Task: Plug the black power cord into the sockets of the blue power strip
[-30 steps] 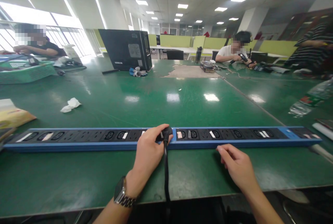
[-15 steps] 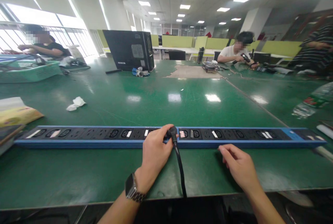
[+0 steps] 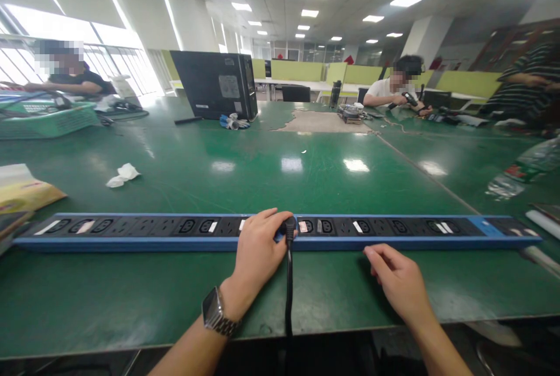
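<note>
A long blue power strip (image 3: 144, 241) with black sockets lies across the green table in front of me. At its middle, my left hand (image 3: 259, 248) grips a black plug (image 3: 289, 227) between thumb and fingers. The plug is against the strip's face; my fingers hide whether its pins are in a socket. Its black cord (image 3: 289, 288) hangs down over the table's front edge. My right hand (image 3: 397, 276) hovers just in front of the strip, to the right of the plug. Its fingers are curled in towards the thumb, and nothing shows in them.
A black computer case (image 3: 214, 84) stands at the back, with gloves (image 3: 234, 122) beside it. Crumpled tissue (image 3: 124, 175), a yellow packet (image 3: 30, 189) and a green basket (image 3: 52, 122) are on the left. A plastic bottle (image 3: 520, 172) lies right. Other people sit across the table.
The plug in my left hand has come slightly left, and its cord now hangs straighter down. My right hand has barely moved. The whole view has shifted a little.
</note>
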A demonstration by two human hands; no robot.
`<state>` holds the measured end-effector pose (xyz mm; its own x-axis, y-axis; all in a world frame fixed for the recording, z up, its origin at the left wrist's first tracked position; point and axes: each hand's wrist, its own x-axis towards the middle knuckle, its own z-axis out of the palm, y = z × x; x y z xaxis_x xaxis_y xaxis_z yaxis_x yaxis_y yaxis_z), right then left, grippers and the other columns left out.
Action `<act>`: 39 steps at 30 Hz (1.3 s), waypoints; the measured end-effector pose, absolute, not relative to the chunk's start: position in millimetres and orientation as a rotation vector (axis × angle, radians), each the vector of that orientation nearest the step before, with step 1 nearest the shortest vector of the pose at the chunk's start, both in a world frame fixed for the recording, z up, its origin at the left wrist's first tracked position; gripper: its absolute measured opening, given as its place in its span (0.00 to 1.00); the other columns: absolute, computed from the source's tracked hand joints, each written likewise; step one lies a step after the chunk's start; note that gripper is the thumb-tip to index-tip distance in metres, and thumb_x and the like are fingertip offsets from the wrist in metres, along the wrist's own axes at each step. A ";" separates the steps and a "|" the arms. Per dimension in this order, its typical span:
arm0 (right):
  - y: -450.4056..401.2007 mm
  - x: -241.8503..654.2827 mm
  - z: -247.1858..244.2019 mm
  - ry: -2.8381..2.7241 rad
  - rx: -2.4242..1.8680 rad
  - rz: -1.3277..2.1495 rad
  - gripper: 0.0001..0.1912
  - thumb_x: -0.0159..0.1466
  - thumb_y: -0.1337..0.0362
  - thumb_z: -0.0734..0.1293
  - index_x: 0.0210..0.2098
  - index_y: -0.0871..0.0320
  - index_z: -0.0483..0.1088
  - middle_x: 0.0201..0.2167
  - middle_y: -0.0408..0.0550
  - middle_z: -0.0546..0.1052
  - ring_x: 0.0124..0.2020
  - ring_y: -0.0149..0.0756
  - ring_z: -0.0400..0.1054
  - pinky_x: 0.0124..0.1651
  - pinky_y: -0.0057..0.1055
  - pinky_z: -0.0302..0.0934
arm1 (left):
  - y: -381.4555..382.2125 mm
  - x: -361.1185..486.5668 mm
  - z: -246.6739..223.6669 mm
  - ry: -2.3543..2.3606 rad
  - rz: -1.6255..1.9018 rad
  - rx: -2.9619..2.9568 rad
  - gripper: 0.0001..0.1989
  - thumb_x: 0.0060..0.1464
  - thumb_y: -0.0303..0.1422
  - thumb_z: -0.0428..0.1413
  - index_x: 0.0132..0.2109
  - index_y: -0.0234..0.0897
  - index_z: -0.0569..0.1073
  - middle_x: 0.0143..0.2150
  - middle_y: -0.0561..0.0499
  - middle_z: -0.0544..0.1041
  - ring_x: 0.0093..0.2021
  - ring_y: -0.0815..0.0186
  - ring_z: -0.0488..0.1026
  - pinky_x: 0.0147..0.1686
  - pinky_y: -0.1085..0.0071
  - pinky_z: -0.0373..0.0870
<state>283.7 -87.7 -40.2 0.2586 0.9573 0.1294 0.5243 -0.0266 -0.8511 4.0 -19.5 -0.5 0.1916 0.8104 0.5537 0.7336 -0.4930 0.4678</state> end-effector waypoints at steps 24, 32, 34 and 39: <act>-35.6 254.6 40.9 -1.906 -1.992 0.328 0.23 0.63 0.55 0.58 0.48 0.59 0.76 0.30 0.50 0.79 0.31 0.40 0.71 0.35 0.33 0.58 | -51.4 1.5 -15.4 1.676 0.697 2.628 0.33 0.52 0.37 0.61 0.65 0.43 0.63 0.68 0.47 0.63 0.67 0.50 0.57 0.64 0.47 0.54; -22.4 239.9 56.1 -2.056 -2.167 0.153 0.20 0.63 0.60 0.57 0.42 0.61 0.78 0.36 0.58 0.81 0.43 0.46 0.74 0.40 0.33 0.60 | -54.5 1.0 -11.2 1.679 0.642 2.667 0.35 0.51 0.36 0.61 0.65 0.41 0.62 0.68 0.45 0.62 0.67 0.49 0.57 0.64 0.47 0.54; -17.4 241.7 57.3 -2.091 -2.128 0.173 0.19 0.63 0.61 0.57 0.42 0.61 0.78 0.36 0.58 0.81 0.44 0.45 0.74 0.40 0.32 0.59 | -54.9 0.9 -10.8 1.660 0.628 2.684 0.36 0.51 0.35 0.61 0.66 0.42 0.61 0.69 0.44 0.61 0.67 0.49 0.57 0.64 0.47 0.54; -12.3 249.0 60.7 -2.135 -2.156 0.170 0.19 0.64 0.60 0.58 0.34 0.62 0.78 0.34 0.59 0.81 0.39 0.43 0.75 0.36 0.30 0.57 | -54.4 3.7 -10.2 1.696 0.646 2.661 0.34 0.51 0.35 0.61 0.64 0.40 0.63 0.68 0.43 0.63 0.67 0.47 0.57 0.64 0.46 0.53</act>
<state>249.0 -12.3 60.7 0.0096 0.9999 -0.0071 0.9885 -0.0105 -0.1509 3.7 -54.4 -10.2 0.3659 0.8528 0.3726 0.8845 -0.4432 0.1457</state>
